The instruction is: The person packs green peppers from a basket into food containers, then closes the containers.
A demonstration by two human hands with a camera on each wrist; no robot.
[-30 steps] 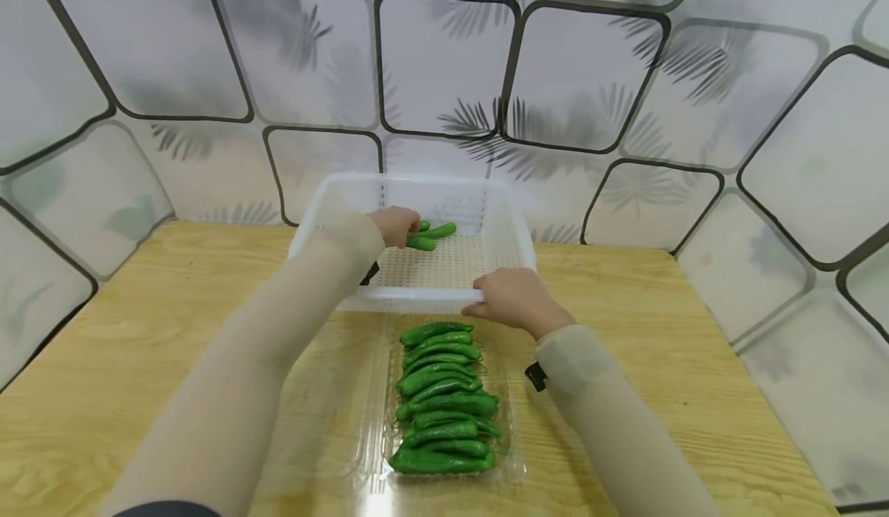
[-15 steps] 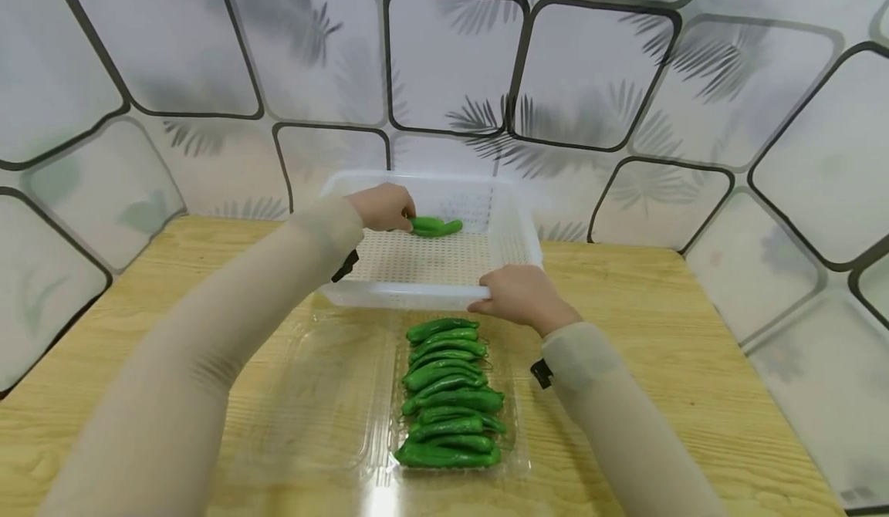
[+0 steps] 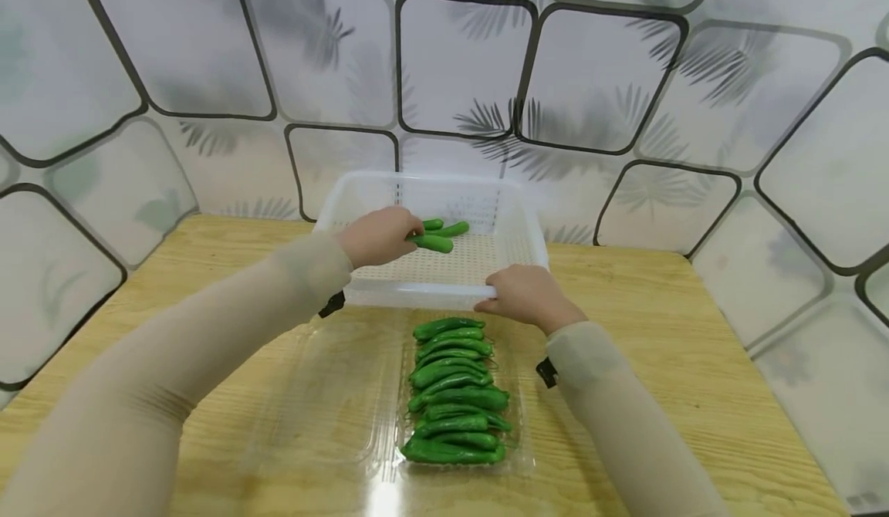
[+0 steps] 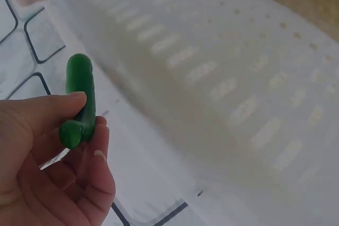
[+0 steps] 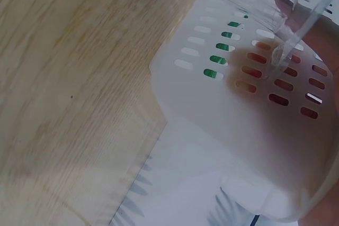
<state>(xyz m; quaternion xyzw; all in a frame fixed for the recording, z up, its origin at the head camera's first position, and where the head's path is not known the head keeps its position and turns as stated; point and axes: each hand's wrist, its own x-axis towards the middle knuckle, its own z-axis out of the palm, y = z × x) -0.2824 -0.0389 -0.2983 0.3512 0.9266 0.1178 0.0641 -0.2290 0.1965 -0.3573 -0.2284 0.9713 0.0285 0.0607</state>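
Observation:
My left hand [image 3: 378, 237] pinches a green pepper [image 3: 434, 243] over the white plastic basket [image 3: 424, 292]. In the left wrist view, thumb and fingers hold that pepper [image 4: 80, 80], its near end partly hidden. Two more green peppers [image 3: 457, 228] appear just behind it, near the basket's far side. My right hand [image 3: 522, 295] grips the basket's front rim at the right. In front of the basket, a clear plastic box [image 3: 522, 424] holds a row of green peppers [image 3: 454, 397] laid side by side.
The box's clear lid [image 3: 333, 393] lies folded out flat to the left on the wooden table [image 3: 625, 393]. A patterned wall covering [image 3: 458, 62] rises behind the basket and at both sides.
My left hand rose inside the basket, then came lower and nearer, with the pepper showing in its fingers. The whole scene shifted slightly right. My right hand stayed on the rim.

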